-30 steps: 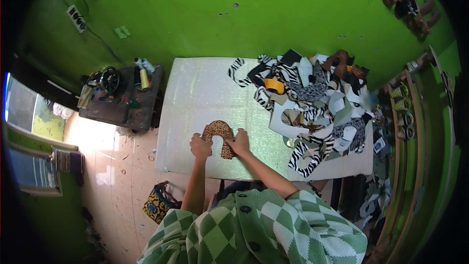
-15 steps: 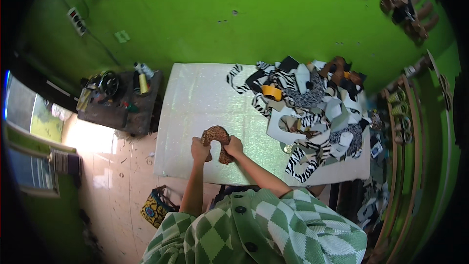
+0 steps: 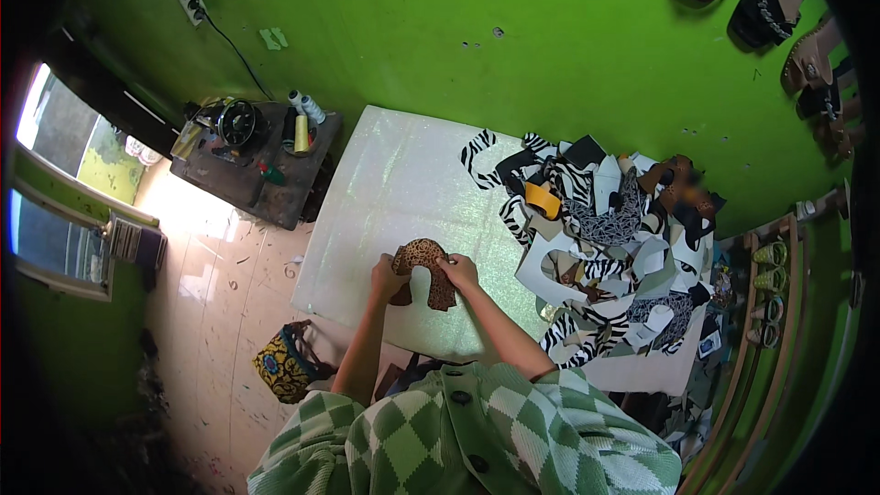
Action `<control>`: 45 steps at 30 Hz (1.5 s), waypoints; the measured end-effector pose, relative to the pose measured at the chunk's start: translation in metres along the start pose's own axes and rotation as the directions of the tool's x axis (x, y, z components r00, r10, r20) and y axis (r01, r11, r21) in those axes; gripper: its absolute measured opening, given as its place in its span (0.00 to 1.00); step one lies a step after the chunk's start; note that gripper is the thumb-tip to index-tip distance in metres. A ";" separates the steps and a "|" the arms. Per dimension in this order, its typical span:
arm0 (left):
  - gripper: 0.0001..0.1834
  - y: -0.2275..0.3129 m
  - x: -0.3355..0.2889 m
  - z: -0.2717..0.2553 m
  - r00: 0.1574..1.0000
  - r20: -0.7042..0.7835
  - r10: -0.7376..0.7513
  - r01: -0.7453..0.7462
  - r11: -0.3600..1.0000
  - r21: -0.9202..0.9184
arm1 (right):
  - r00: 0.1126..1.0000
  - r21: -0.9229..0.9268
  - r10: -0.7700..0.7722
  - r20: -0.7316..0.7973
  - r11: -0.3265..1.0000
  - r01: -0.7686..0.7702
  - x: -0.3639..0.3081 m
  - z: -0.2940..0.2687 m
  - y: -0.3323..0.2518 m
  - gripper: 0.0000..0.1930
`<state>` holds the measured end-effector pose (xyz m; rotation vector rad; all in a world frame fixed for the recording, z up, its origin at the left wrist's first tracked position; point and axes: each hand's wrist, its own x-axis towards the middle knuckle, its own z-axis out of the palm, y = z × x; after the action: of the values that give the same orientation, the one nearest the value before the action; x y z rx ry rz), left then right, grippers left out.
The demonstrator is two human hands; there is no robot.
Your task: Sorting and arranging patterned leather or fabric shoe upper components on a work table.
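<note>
A horseshoe-shaped leopard-print cut piece (image 3: 423, 252) is held over the near part of the pale, shiny worktable (image 3: 367, 192). My left hand (image 3: 384, 280) is closed on its left side, and my right hand (image 3: 458, 272) pinches the right side, thumb on top. The curved end points away from me and the two legs hang toward me. Whether it is one layer or several I cannot tell. To the right lies a heap of cut pieces (image 3: 600, 234), zebra-striped, white, black and brown, with a yellow-orange curved piece (image 3: 543, 200) on it.
At the far left a dark sewing table (image 3: 247, 185) carries a black handwheel (image 3: 238, 122) and thread cones (image 3: 302, 133). A patterned bag (image 3: 282, 368) stands on the tiled floor at left. Sandals (image 3: 770, 14) hang on the green wall; a shoe rack (image 3: 770, 293) stands at right.
The view has tilted and shifted, so the table sits slanted. Both hands still hold the leopard-print piece; my right grip now sits higher on its right side.
</note>
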<state>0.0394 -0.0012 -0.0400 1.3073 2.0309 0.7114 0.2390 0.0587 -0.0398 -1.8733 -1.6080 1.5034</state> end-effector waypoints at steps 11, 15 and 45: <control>0.23 0.007 0.015 -0.019 0.963 0.198 -0.182 0.235 0.926 -0.296 | 0.992 0.265 -0.118 0.038 0.959 0.104 0.010 0.011 -0.008 0.15; 0.21 0.019 0.042 -0.026 0.992 0.113 -0.046 0.083 0.934 -0.347 | 0.985 0.268 -0.170 0.019 0.950 0.159 0.042 0.011 -0.013 0.13; 0.22 0.049 0.377 -0.105 0.917 -0.248 0.313 -0.223 0.917 0.331 | 0.837 -0.168 -0.182 -0.516 0.980 0.109 0.275 0.033 -0.239 0.20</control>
<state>-0.1304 0.3538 -0.0123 1.7746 2.2875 0.7864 0.0352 0.3617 -0.0239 -1.9500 -1.5538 0.7292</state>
